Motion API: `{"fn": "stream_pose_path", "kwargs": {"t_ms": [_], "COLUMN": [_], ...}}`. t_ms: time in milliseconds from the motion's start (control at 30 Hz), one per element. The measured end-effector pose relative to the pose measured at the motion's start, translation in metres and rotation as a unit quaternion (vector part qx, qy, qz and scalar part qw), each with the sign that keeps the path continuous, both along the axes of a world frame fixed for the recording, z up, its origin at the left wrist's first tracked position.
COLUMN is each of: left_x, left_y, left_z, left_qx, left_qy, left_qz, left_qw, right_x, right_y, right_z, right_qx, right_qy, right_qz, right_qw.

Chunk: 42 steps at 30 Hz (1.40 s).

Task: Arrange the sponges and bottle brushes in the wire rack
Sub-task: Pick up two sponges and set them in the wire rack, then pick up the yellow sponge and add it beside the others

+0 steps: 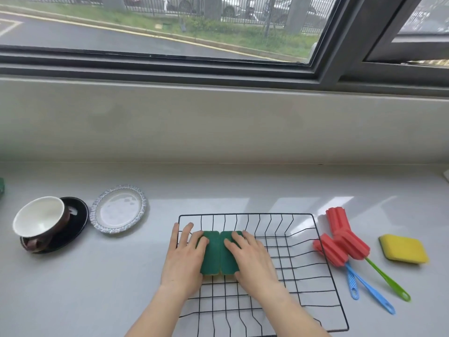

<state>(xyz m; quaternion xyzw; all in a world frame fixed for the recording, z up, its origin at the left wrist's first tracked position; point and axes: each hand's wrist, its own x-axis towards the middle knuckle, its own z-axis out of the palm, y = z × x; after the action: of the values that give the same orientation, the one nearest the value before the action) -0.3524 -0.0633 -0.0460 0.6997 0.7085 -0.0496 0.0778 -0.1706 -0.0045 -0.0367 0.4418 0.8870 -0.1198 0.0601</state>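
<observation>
Pressing flat, left hand [184,257] and right hand [252,260] cover two green sponges [220,251] in one wire rack [303,271]; three bottle brushes [340,242] and one yellow sponge [403,249] lie outside.

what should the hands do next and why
Probably lift the right hand off the two green sponges, which already lie side by side in the wire rack, and reach for the yellow sponge still outside it on the counter.

Bare worktop [243,186] at twelve o'clock of the wire rack [315,239]; bottle brushes [340,242] crowd its three o'clock side.
</observation>
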Motion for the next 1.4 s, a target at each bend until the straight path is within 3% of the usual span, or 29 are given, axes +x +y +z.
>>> {"fn": "stream_pose_path", "kwargs": {"t_ms": [133, 300, 433, 700, 933, 1133, 1400], "left_x": [0.003, 0.024, 0.033, 0.036, 0.059, 0.129, 0.273], "left_y": [0.000, -0.001, -0.003, -0.003, 0.013, 0.058, 0.130], "left_z": [0.002, 0.002, -0.010, -0.018, 0.013, 0.048, 0.077], "left_qx": [-0.008, 0.044, 0.012, -0.040, -0.024, 0.049, 0.061], "left_qy": [-0.014, -0.097, -0.123, -0.077, -0.032, -0.113, -0.285], "left_qz": [-0.001, -0.045, -0.018, -0.002, 0.020, 0.041, 0.105], "left_qw": [1.000, 0.993, 0.992, 0.996, 0.999, 0.992, 0.951], "right_x": [0.000, -0.002, -0.002, 0.010, 0.051, 0.127, 0.279], "right_y": [-0.004, -0.011, -0.014, -0.019, -0.001, 0.038, 0.099], "right_z": [-0.004, -0.008, -0.012, -0.005, 0.021, 0.051, 0.072], "right_qx": [-0.001, -0.016, -0.032, -0.077, -0.081, -0.037, -0.016], "right_qy": [-0.003, 0.019, 0.039, 0.021, 0.069, 0.132, 0.164], "right_qz": [-0.010, -0.056, -0.054, -0.033, -0.095, -0.157, -0.283], "right_qw": [1.000, 0.998, 0.997, 0.996, 0.990, 0.978, 0.945]}}
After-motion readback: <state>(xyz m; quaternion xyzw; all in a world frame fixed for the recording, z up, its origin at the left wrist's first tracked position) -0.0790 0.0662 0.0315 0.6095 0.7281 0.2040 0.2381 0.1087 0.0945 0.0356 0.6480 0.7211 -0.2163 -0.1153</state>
